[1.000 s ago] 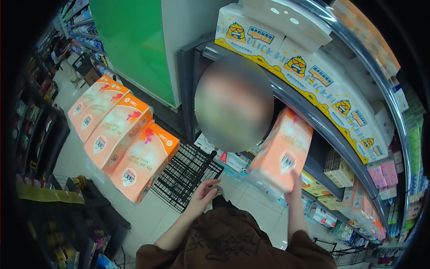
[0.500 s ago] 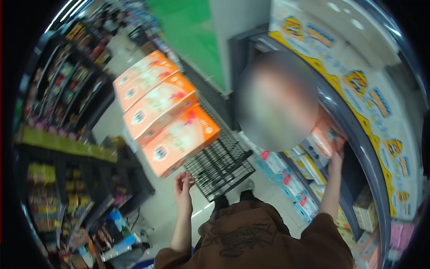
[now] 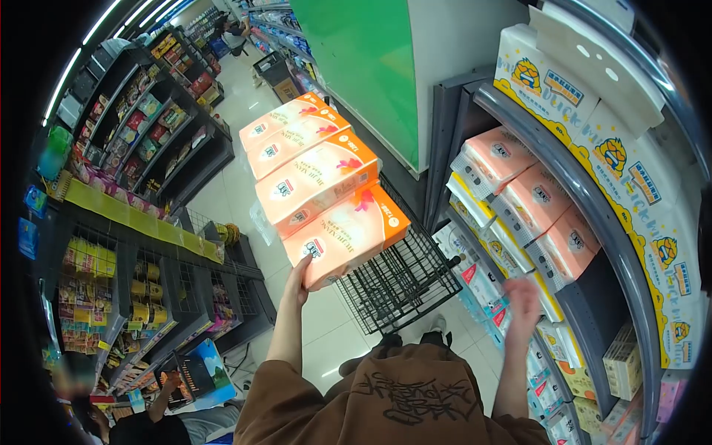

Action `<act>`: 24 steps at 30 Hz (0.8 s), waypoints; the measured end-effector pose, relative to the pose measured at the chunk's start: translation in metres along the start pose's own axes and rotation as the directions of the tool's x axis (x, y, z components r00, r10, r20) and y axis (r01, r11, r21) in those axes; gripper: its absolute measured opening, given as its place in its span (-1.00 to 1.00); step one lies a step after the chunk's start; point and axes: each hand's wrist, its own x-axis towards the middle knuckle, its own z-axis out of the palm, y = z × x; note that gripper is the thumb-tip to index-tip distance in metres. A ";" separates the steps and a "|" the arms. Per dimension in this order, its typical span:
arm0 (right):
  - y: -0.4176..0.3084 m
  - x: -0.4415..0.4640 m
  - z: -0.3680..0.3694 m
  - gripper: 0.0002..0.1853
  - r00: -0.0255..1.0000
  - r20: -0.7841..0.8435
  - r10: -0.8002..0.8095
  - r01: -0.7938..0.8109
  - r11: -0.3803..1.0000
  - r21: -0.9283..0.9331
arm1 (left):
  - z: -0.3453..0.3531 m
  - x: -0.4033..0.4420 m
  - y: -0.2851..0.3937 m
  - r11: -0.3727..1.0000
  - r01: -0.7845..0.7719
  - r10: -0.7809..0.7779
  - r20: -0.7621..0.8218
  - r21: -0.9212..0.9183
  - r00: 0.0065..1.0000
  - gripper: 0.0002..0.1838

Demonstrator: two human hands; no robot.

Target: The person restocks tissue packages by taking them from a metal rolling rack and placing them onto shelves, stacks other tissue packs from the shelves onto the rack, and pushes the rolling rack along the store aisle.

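Note:
Peach-and-orange tissue packs lie in a row on a black wire shopping cart (image 3: pixel 400 285). My left hand (image 3: pixel 296 282) grips the lower left corner of the nearest tissue pack (image 3: pixel 345 233). Its thumb shows on the front face, and the other fingers are hidden. My right hand (image 3: pixel 521 304), smeared by motion, is between the cart and the shelf. It appears to hold nothing, but its finger position is unclear. Nearest to it are peach tissue packs (image 3: pixel 540 194) on the right-hand shelf, beside white-and-yellow packs (image 3: pixel 493 237).
A curved grey shelf rail (image 3: pixel 593 193) with white-and-yellow packs (image 3: pixel 615 159) runs along the right. Snack shelves (image 3: pixel 133 304) line the left. A green wall panel (image 3: pixel 360 67) stands ahead. Another person's arm (image 3: pixel 159 400) shows lower left; a distant person (image 3: pixel 236 33) is in the aisle.
My left hand has moved from beside the cart onto the nearest tissue pack. My right hand has come away from the shelf packs, back toward my body. The view has shifted.

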 end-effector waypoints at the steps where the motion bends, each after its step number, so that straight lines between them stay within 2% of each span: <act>1: 0.001 -0.018 0.022 -0.71 0.983 0.148 0.112 -0.124 0.989 0.080 | 0.012 -0.014 0.012 0.997 0.076 -0.075 -0.046 0.011 0.996 -0.37; 3: 0.004 -0.051 0.068 -0.74 0.861 0.395 0.321 -0.415 0.892 0.179 | -0.002 -0.021 0.007 0.996 0.086 -0.086 0.025 0.017 0.996 -0.37; 5: -0.003 -0.080 0.107 -0.63 0.655 0.570 0.496 -0.679 0.717 0.157 | -0.007 -0.046 -0.001 0.997 0.066 -0.068 0.048 0.045 0.997 -0.37; 8: -0.019 -0.104 0.152 -0.45 0.333 0.757 0.562 -0.919 0.374 0.126 | -0.016 -0.100 -0.024 1.000 0.011 -0.011 0.117 0.003 0.993 -0.31; 11: -0.021 -0.129 0.191 -0.28 0.379 0.770 0.513 -0.885 0.443 0.140 | -0.016 -0.149 -0.039 0.980 0.029 0.014 0.213 -0.198 0.977 -0.29; 12: -0.022 -0.135 0.204 -0.24 0.406 0.798 0.445 -0.837 0.532 0.130 | -0.014 -0.159 -0.043 0.970 0.060 0.006 0.266 -0.237 0.964 -0.28; 14: -0.025 -0.147 0.222 -0.17 0.436 0.845 0.309 -0.718 0.686 0.119 | -0.006 -0.181 -0.035 0.962 0.196 -0.102 0.414 -0.192 0.904 -0.22; 15: -0.027 -0.150 0.226 -0.20 0.524 0.798 0.299 -0.672 0.721 0.171 | -0.008 -0.177 -0.037 0.972 0.181 -0.095 0.456 -0.148 0.885 -0.14; 17: -0.032 -0.152 0.233 -0.25 0.694 0.671 0.260 -0.556 0.785 0.272 | -0.025 -0.161 -0.024 0.990 0.030 -0.104 0.556 0.141 0.825 -0.16; 18: -0.032 -0.148 0.230 -0.28 0.729 0.642 0.240 -0.541 0.775 0.325 | -0.030 -0.150 -0.010 0.960 -0.065 -0.117 0.604 0.271 0.788 -0.17; 19: -0.029 -0.144 0.222 -0.31 0.760 0.610 0.223 -0.525 0.764 0.375 | -0.030 -0.145 0.024 0.903 -0.079 -0.206 0.588 0.422 0.782 -0.26; 21: -0.030 -0.142 0.205 -0.34 0.811 0.528 0.251 -0.517 0.731 0.445 | -0.050 -0.086 0.027 0.983 -0.172 0.123 0.494 0.055 0.861 -0.37; 22: -0.036 -0.142 0.195 -0.35 0.829 0.477 0.290 -0.520 0.712 0.471 | -0.058 -0.059 0.036 0.955 -0.294 0.290 0.291 -0.031 0.912 -0.41; 23: -0.040 -0.142 0.186 -0.35 0.846 0.421 0.327 -0.517 0.695 0.500 | -0.067 -0.031 0.055 0.949 -0.315 0.315 0.087 -0.011 0.945 -0.37; 24: -0.042 -0.144 0.177 -0.34 0.845 0.401 0.353 -0.526 0.686 0.504 | -0.070 -0.014 0.073 0.926 -0.378 0.378 0.002 0.006 0.926 -0.28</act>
